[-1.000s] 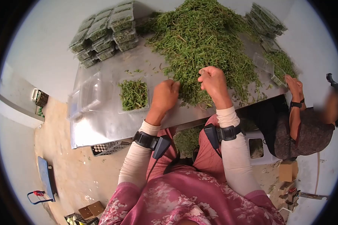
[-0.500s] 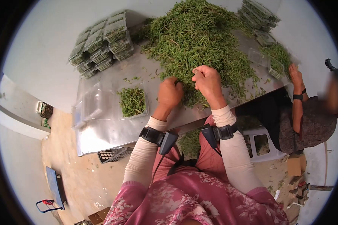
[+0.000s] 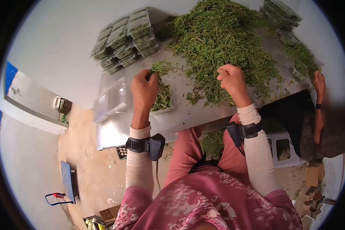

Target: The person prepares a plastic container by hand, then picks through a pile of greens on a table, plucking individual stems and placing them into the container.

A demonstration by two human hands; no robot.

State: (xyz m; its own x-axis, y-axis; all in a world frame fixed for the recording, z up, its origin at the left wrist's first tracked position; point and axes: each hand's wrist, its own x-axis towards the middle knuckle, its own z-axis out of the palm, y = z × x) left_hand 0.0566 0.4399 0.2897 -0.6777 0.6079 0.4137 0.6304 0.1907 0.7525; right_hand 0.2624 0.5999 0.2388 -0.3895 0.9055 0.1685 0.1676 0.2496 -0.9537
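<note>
A big heap of leafy green stems covers the middle of the metal table. My left hand is closed on a small bunch of green sprigs over a clear plastic tray. Cut greens fill that tray, which the hand partly covers. At the near side of the heap, my right hand is closed with thumb and fingers pressed together; whatever they hold is hidden. Empty clear plastic lids or trays lie left of my left hand.
Filled clear boxes stand stacked at the back left, with more boxes at the back right. A co-worker's hand is near another filled tray on the right. A blue cart stands on the floor.
My left hand has moved left from the heap to the tray, with sprigs now showing in it. My right hand stays closed by the heap. The view has shifted left.
</note>
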